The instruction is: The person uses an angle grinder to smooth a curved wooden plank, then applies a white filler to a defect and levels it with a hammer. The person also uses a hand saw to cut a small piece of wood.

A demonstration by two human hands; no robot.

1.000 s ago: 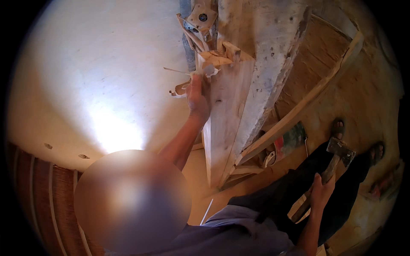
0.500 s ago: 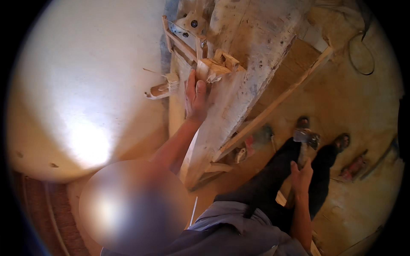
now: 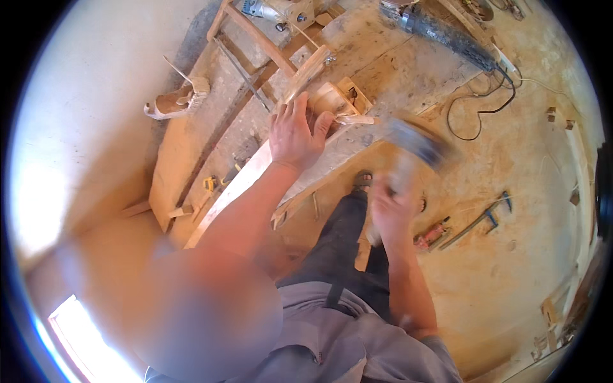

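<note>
My left hand (image 3: 297,131) lies against a wooden frame, thumb apart and fingers stretched over the wood beside a pale wooden block (image 3: 330,99). A thin strip of light wood (image 3: 354,119) sticks out to the right from the block, just past my thumb. My right hand (image 3: 391,207) is wrapped around the handle of a hammer (image 3: 415,142). Its metal head is blurred by motion and hangs right of the strip's end; I cannot tell whether they touch. The frame rests on a worn, grey-brown workbench (image 3: 402,80).
An angle grinder (image 3: 440,32) lies on the bench's far right, its black cord (image 3: 469,137) looping off the edge. A power tool (image 3: 281,13) stands at the back, a brush (image 3: 182,99) at left. On the floor are a red tool (image 3: 432,233) and a bar clamp (image 3: 479,220).
The hammer has risen from beside my legs to near the wooden block, with my right hand around it. My left hand stays on the wood, its thumb now spread wider. The view has shifted.
</note>
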